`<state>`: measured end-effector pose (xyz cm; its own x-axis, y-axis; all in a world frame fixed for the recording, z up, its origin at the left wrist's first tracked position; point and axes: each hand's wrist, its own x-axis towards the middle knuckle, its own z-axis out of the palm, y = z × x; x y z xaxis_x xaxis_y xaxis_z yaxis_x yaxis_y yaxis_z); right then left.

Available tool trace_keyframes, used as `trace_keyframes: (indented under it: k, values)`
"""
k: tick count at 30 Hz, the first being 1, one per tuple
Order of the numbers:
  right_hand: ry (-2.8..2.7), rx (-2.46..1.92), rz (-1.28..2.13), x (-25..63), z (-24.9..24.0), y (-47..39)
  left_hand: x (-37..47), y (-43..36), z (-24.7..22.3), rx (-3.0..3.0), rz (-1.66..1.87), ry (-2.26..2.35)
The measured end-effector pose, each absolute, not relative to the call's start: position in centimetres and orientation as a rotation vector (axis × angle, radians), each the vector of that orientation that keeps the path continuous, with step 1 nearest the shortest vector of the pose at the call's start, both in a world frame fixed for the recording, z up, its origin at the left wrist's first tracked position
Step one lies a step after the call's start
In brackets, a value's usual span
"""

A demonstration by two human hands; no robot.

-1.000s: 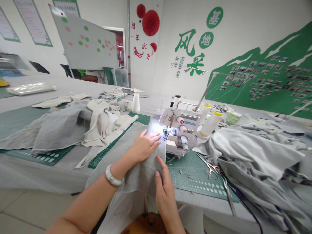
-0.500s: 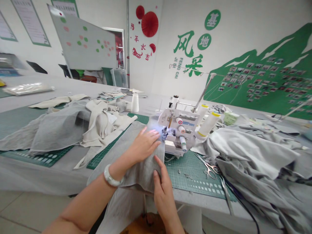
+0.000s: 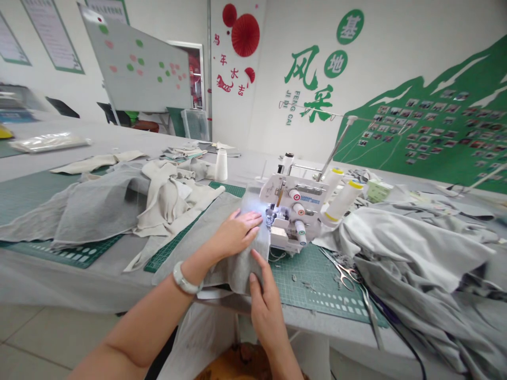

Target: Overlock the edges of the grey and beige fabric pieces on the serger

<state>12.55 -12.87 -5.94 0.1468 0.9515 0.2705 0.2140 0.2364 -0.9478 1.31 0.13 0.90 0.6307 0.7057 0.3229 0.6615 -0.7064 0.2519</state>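
A grey piece of fabric (image 3: 194,232) lies on the table, its right edge running into a white overlock sewing machine (image 3: 295,211) with a lit needle area. My left hand (image 3: 238,232) rests flat on this fabric, fingers stretched toward the presser foot, a pale bangle on its wrist. Closer to the table edge, my right hand (image 3: 266,295) holds the fabric's near right edge, index finger on top and thumb alongside. The other fingers of my right hand are mostly hidden.
Scissors (image 3: 344,272) and metal tweezers (image 3: 370,311) lie on the green cutting mat (image 3: 320,290). Grey cloth is heaped (image 3: 420,253) at right. More pale fabric pieces (image 3: 166,195) lie at left, near a white thread cone (image 3: 221,165).
The grey fabric's near edge has drawn up from the table edge toward the machine, and a pale strip shows beneath it. Both hands stay nearly in place; the view has shifted slightly.
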Motion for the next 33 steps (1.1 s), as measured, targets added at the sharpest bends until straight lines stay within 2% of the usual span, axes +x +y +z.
trace_keyframes:
  k: [8,16,33]
  values:
    - [-1.213,-1.158,1.009,12.5,-5.6,-13.1,1.5,-1.6,1.5,2.823,0.762,1.056]
    - [-1.2,-1.139,1.0,12.1,-4.9,-12.6,1.4,-0.8,0.8,2.733,0.818,1.085]
    - [-1.212,-1.19,1.012,12.4,-4.7,-12.2,1.9,-1.3,1.7,2.823,0.703,1.182]
